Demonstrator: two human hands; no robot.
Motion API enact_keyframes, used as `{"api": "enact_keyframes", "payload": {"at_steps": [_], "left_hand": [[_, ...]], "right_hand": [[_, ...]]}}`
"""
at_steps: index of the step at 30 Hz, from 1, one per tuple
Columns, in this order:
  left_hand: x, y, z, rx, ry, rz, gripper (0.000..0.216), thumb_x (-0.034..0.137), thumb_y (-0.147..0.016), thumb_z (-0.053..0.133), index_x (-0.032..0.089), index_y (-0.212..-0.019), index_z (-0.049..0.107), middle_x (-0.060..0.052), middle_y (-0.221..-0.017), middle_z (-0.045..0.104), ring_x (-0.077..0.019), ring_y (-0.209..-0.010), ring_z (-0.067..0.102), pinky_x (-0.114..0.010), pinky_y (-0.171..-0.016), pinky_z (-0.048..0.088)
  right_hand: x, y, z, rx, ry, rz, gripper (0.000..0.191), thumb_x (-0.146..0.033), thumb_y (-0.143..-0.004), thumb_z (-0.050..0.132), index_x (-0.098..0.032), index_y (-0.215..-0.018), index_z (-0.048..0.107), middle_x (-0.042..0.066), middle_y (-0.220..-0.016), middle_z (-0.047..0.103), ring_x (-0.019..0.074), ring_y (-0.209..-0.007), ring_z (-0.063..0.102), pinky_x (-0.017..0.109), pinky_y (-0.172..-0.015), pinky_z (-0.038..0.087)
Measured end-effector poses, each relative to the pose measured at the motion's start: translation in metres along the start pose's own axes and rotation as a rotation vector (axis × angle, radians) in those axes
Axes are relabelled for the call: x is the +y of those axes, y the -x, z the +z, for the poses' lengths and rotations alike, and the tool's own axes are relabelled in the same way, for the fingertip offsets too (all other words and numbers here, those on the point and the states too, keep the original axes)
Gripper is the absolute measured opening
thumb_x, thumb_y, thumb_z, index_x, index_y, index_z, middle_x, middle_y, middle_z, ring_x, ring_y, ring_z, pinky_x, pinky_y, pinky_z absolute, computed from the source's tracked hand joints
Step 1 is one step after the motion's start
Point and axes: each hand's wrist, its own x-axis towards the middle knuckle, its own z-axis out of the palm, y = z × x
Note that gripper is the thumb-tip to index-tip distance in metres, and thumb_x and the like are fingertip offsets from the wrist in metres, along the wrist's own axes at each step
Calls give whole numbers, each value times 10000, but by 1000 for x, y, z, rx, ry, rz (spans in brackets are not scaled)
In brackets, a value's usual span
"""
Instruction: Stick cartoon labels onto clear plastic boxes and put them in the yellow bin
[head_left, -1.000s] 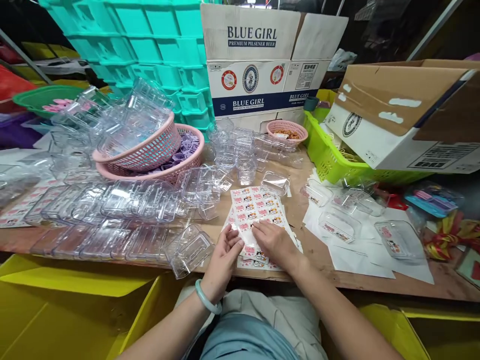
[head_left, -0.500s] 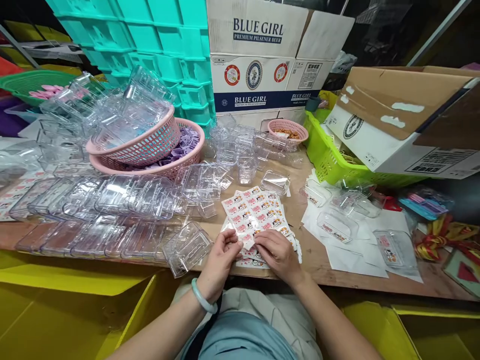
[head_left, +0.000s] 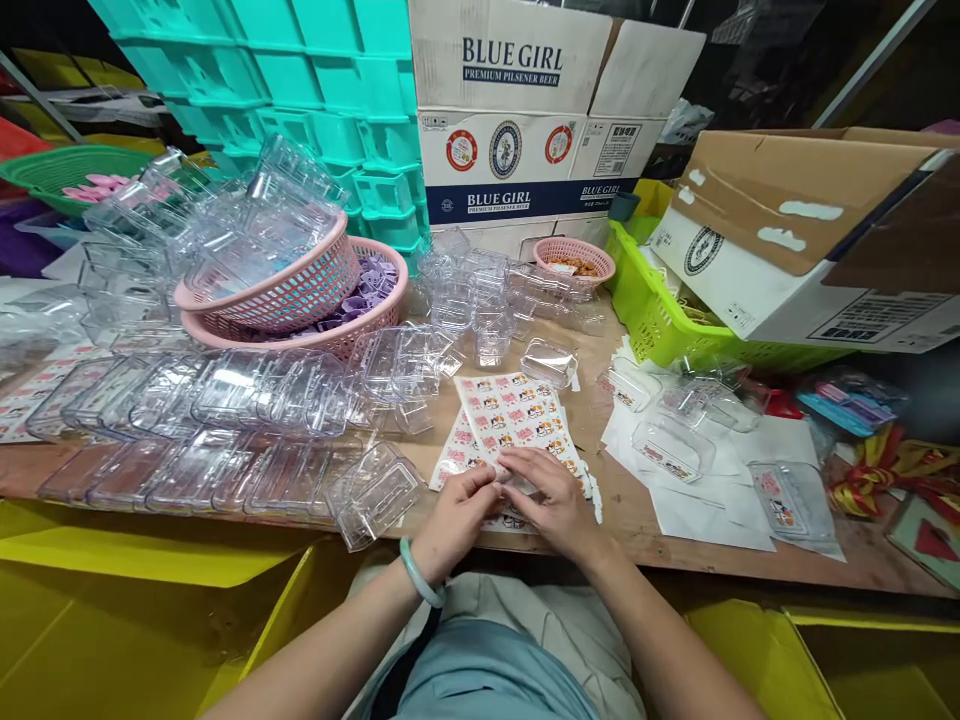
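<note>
Printed with small cats and pink lettering, the top sticker sheet (head_left: 517,410) lies over more sheets at the table's front edge. My left hand (head_left: 457,520), with a pale green bangle at the wrist, is closed in a pinch at the sheet's near end. Right beside it, my right hand (head_left: 553,505) is closed too, its thumb and fingers at the same end of the sheet. The fingertips of both hands almost meet; the small piece between them is mostly hidden. A clear plastic case (head_left: 375,495) rests left of my left hand, tilted over the table edge.
Rows of clear cases (head_left: 240,390) fill the left. Behind them, a pink basket (head_left: 300,265) of cases rests on another basket holding purple pieces. At right, stickered cases (head_left: 671,450) lie on white paper (head_left: 705,515), before a lime green crate (head_left: 652,310) and a carton (head_left: 780,230).
My hands have drawn closer together, the left one shifting right. The top sticker sheet has turned and slid slightly right, baring more of the sheet beneath on its left.
</note>
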Motion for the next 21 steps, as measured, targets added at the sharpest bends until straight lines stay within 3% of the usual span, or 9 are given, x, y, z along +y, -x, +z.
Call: {"api": "enact_keyframes", "payload": {"at_steps": [3, 6, 9, 12, 16, 19, 21], "left_hand": [[2, -2, -2, 0, -255, 151, 273, 367, -806, 573, 176, -617, 621, -10, -649, 527, -144, -656, 457, -251, -637, 390], [2, -3, -4, 29, -371, 245, 279, 378, -831, 546, 192, -652, 651, -29, -683, 563, -170, -704, 486, -260, -664, 396], [-1, -5, -4, 39, -340, 223, 301, 415, -835, 544, 193, -663, 652, -28, -657, 558, -167, -668, 491, -265, -645, 409], [-8, -8, -4, 31, -194, 92, 334, 476, -814, 555, 181, -667, 611, -19, -646, 542, -150, -599, 493, -267, -589, 419], [-16, 0, -7, 59, -115, -47, 343, 503, -803, 558, 181, -687, 543, -7, -620, 535, -157, -581, 526, -293, -604, 449], [-14, 19, -9, 272, -260, 133, 236, 429, -799, 609, 196, -823, 588, -39, -777, 584, -183, -706, 565, -312, -691, 461], [-7, 31, -5, 434, -344, 333, 239, 360, -764, 673, 217, -948, 620, -88, -1029, 587, -221, -924, 568, -323, -813, 448]], "right_hand": [[5, 0, 0, 11, -16, 23, 257, -205, -876, 570, -269, -1108, 661, 44, -1040, 707, 194, -980, 649, 378, -867, 540], [4, 1, 0, 10, -59, 31, 243, -213, -896, 543, -270, -1087, 682, 38, -1034, 719, 190, -961, 666, 383, -889, 535], [-2, 1, 3, 23, -167, 113, 226, -249, -902, 538, -270, -1050, 708, 38, -1021, 727, 197, -949, 677, 395, -910, 531], [-2, 0, 8, 96, -360, 337, 198, -321, -873, 587, -249, -985, 734, 50, -1009, 731, 218, -934, 682, 404, -884, 545], [16, -8, 7, 430, -741, 641, 259, -397, -829, 636, -194, -961, 728, 80, -1021, 731, 245, -960, 684, 442, -894, 544], [28, -15, -2, 695, -899, 684, 292, -412, -823, 636, -180, -985, 707, 101, -1051, 721, 251, -975, 685, 467, -897, 544], [25, -17, -6, 762, -783, 625, 295, -401, -857, 593, -188, -1036, 692, 102, -1082, 710, 254, -989, 681, 490, -910, 536]]}}
